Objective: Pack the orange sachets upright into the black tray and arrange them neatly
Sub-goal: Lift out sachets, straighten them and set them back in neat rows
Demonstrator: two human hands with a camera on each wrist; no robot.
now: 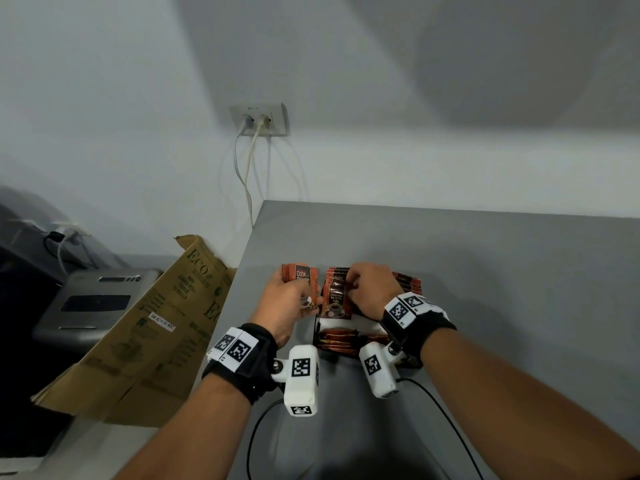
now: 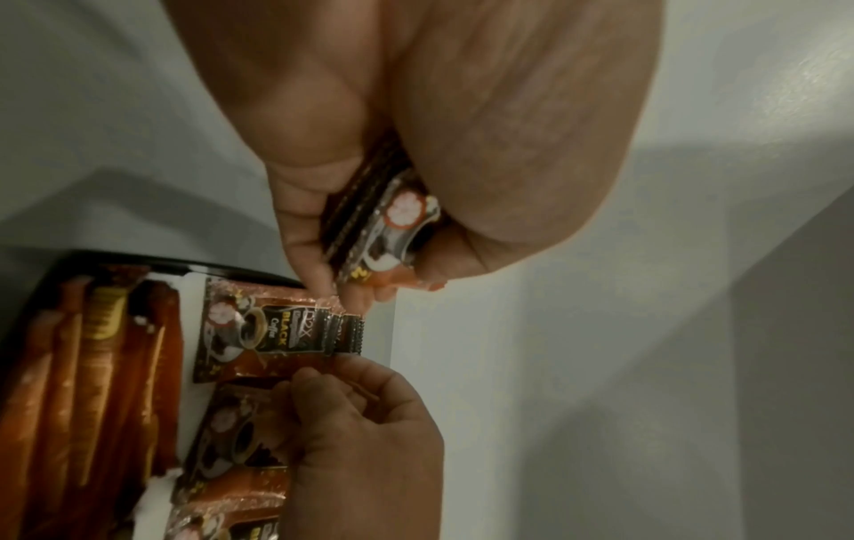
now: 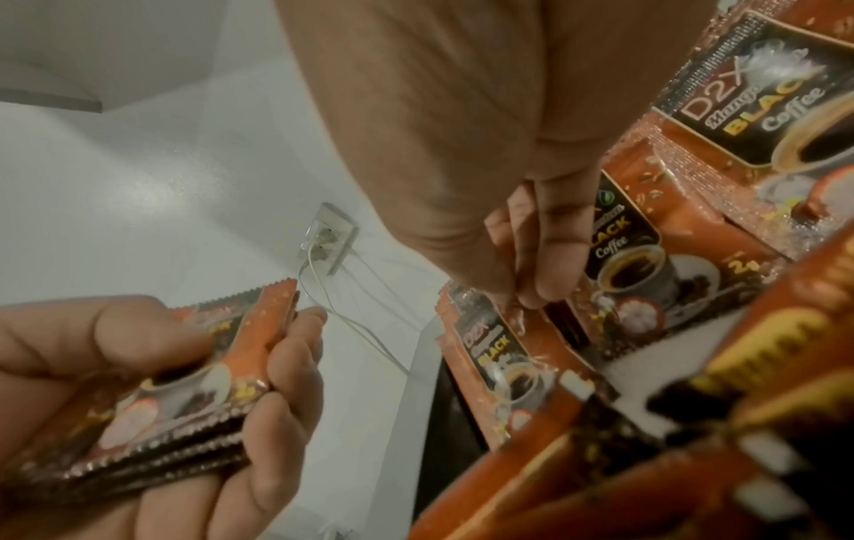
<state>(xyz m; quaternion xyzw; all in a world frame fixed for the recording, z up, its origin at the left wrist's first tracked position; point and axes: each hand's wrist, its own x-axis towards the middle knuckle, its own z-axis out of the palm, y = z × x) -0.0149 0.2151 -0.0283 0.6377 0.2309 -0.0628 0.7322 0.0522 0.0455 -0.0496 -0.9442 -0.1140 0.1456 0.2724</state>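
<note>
On the grey table stands the black tray [image 1: 316,333]. Orange coffee sachets [image 1: 335,299] stand upright in its far part and long orange stick packs [image 1: 341,339] lie in its near part. My right hand [image 1: 356,286] reaches over the tray, its fingers [image 3: 547,252] pinching the top edge of an upright sachet [image 3: 621,263]. More sachets [image 1: 410,284] show behind that hand. Left of the tray, my left hand [image 1: 298,289] grips a small stack of orange sachets [image 1: 302,277], thumb on the front [image 3: 198,369]. The left wrist view shows the same stack [image 2: 383,226] above the tray's sachets [image 2: 259,336].
The table's left edge [image 1: 242,289] runs close beside my left hand. Past it lean a brown cardboard box [image 1: 156,323] and a grey device [image 1: 93,306]. A wall socket [image 1: 259,121] with white cables hangs behind. Black cables [image 1: 258,427] trail from the wrist cameras.
</note>
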